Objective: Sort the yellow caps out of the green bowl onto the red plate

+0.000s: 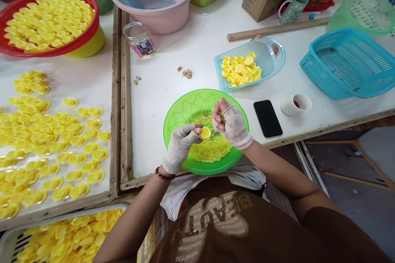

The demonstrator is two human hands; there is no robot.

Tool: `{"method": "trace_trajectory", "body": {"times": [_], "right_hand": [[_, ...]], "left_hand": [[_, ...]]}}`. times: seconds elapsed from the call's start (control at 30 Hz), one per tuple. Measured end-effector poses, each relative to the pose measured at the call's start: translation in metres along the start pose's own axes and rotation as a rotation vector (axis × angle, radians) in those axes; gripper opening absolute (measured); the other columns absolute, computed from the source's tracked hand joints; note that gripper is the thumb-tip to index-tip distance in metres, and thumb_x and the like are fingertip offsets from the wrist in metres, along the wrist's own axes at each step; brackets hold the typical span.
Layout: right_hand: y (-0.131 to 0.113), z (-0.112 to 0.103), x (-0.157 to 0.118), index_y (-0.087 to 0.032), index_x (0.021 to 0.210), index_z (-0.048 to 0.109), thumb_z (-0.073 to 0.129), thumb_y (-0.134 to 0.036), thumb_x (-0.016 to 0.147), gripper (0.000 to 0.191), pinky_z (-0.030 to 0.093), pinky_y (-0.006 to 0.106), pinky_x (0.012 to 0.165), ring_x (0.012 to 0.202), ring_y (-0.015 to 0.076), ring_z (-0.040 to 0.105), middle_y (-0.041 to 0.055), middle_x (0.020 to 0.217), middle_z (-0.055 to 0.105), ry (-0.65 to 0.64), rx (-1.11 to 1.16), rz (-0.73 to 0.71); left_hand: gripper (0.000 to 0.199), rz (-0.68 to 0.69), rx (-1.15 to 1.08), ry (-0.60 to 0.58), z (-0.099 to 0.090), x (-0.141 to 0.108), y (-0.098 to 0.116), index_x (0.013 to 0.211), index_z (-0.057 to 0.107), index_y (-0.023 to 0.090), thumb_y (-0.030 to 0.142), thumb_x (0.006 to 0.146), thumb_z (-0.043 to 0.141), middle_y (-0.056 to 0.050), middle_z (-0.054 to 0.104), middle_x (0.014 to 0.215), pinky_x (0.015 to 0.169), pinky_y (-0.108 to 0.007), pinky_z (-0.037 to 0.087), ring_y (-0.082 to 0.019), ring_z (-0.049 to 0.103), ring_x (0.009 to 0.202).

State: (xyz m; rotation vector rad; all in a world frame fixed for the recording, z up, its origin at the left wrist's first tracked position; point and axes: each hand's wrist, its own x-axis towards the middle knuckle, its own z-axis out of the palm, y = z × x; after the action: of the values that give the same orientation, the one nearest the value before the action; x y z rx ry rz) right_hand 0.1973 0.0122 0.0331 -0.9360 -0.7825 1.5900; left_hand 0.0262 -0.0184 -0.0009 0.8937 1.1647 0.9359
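Note:
Both my hands wear white fingerless gloves and are above a green plastic basin (175, 115). Small yellow-green beads (210, 151) lie in the basin. Between thumb and fingers, my left hand (180, 146) pinches a small round yellow plastic cup (205, 133), its open side up. Just right of it and a little higher, my right hand (233, 125) is closed, fingers curled inward. Some yellow beads show between those fingers; the rest of what it holds is hidden. A translucent blue scoop-shaped basket (271, 63) behind the basin holds several similar yellow cups (237, 68).
A black phone (268, 118) and a paper cup (293, 104) are at my right, near a blue basket (345, 45). Wooden strips (125, 131) edge the table. Yellow pieces (55, 131) cover the left table; a clear jar (140, 39) and pink basin (182, 12) stand behind.

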Motion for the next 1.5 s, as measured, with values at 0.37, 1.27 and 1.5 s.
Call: {"method": "trace_trajectory", "body": {"times": [0.37,1.27,1.5], "right_hand": [[0.004,-0.012,-0.017,-0.020,0.111,0.074,0.057,-0.053,0.097,0.039,0.033,0.023,0.044,0.047,0.0089,0.039,-0.0059,0.055,0.046,-0.205,-0.428,-0.026],[-0.005,-0.023,-0.026,-0.019,0.136,0.063,0.044,-0.038,0.105,0.041,0.048,0.026,0.054,0.055,0.0112,0.053,0.0000,0.074,0.062,-0.289,-0.784,-0.144],[0.016,-0.047,-0.023,-0.019,0.110,0.071,0.043,-0.033,0.103,0.032,0.054,0.037,0.084,0.090,0.0227,0.071,0.0085,0.101,0.076,-0.543,-1.339,-0.120]], "left_hand": [[0.043,-0.004,-0.092,0.010,-0.003,0.004,-0.005,0.099,0.075,0.014,0.049,0.075,0.085,-0.001,0.069,0.083,0.065,-0.023,0.057,-0.010,0.064,0.063],[0.040,-0.039,-0.039,0.001,-0.009,-0.015,0.022,0.092,0.066,0.014,0.050,0.080,0.079,-0.003,0.067,0.075,0.063,-0.029,0.065,-0.015,0.068,0.062],[0.025,0.166,0.171,0.316,-0.091,-0.004,0.058,0.092,0.065,0.014,0.038,0.086,0.071,-0.005,0.071,0.077,0.068,-0.032,0.062,-0.018,0.071,0.067]]}}
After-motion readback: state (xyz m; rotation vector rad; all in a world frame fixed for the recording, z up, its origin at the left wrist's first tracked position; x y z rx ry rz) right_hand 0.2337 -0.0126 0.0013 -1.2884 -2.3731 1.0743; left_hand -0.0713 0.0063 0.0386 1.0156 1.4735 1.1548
